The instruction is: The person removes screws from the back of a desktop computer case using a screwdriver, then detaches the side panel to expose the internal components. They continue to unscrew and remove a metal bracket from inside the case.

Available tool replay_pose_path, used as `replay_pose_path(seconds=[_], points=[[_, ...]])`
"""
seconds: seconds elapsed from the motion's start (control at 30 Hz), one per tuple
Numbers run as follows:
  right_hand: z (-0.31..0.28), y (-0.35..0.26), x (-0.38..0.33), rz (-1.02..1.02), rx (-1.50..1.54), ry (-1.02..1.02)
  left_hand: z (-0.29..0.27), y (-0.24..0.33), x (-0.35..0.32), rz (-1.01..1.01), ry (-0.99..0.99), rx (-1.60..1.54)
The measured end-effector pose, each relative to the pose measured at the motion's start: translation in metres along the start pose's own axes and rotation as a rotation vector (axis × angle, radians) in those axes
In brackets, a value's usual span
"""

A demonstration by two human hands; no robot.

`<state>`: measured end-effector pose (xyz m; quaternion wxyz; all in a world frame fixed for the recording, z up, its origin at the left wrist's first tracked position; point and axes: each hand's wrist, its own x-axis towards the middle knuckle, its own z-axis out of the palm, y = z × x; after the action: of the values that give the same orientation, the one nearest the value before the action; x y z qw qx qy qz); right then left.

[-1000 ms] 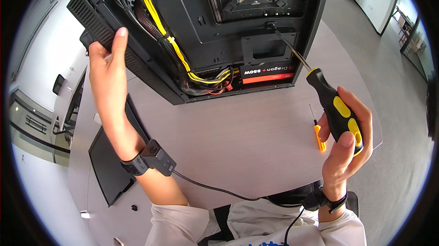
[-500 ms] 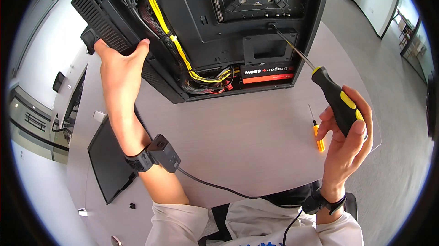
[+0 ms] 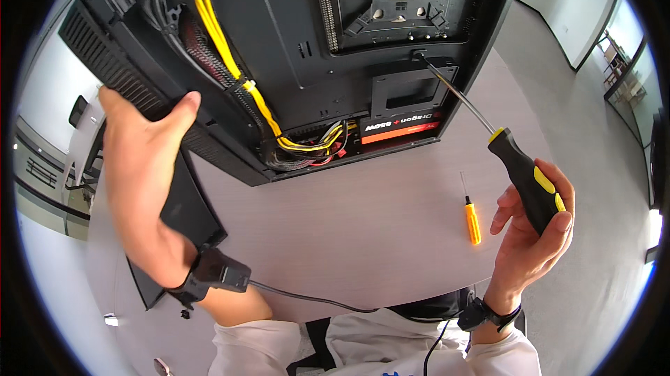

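Note:
A black computer case (image 3: 279,34) stands open on the table, showing bundled yellow cables (image 3: 213,20), the back of a motherboard (image 3: 433,6) and a power supply (image 3: 401,131) with a red stripe. My left hand (image 3: 143,159) grips the case's slatted left panel, thumb on the near side; some fingertips are hidden behind it. In my right hand (image 3: 534,229) is a black-and-yellow screwdriver (image 3: 516,166), fingers wrapped round its handle. Its shaft slants up and left, with the tip at a small recess below the motherboard. Whether a screw sits there, I cannot tell.
A small orange screwdriver (image 3: 472,222) lies on the table (image 3: 335,236) left of my right hand. Under my left forearm lies a flat black panel (image 3: 185,212). A cable (image 3: 307,296) runs from the device on my left wrist across the table's near edge.
The case, tilted along with my left hand, appears larger and shifted left and down in view. The screwdriver tip keeps to the same recess, and the right hand's grip is much the same.

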<state>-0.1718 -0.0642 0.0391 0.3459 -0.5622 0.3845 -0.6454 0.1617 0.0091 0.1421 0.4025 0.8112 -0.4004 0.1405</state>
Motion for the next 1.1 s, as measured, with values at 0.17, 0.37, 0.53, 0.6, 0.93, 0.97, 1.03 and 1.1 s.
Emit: replay_pose_path(seconds=[0.17, 0.37, 0.53, 0.6, 0.93, 0.97, 1.03, 1.1], points=[[-0.002, 0.003, 0.013, -0.011, 0.026, 0.002, -0.016, 0.000, -0.005, -0.137, 0.020, 0.213], [0.004, -0.005, -0.005, -0.111, -0.274, -0.025, -0.031, 0.024, -0.035, -0.116, 0.055, 0.060], [0.007, -0.003, -0.023, -0.023, -0.389, -0.027, -0.001, 0.046, -0.061, -0.049, -0.292, -0.312], [0.009, -0.003, -0.027, -0.068, -0.383, -0.064, 0.015, 0.055, -0.073, 0.056, -0.386, -0.179], [0.006, -0.012, -0.040, -0.218, -0.438, -0.069, 0.081, 0.071, -0.106, 0.621, -0.573, 0.223], [0.006, -0.011, -0.041, -0.227, -0.427, -0.061, 0.085, 0.073, -0.113, 0.648, -0.605, 0.216], [0.005, -0.009, -0.040, -0.301, -0.473, -0.068, 0.090, 0.075, -0.123, 0.708, -0.664, 0.170], [0.003, -0.012, -0.036, -0.423, -0.492, -0.150, 0.093, 0.073, -0.125, 0.731, -0.635, 0.237]])
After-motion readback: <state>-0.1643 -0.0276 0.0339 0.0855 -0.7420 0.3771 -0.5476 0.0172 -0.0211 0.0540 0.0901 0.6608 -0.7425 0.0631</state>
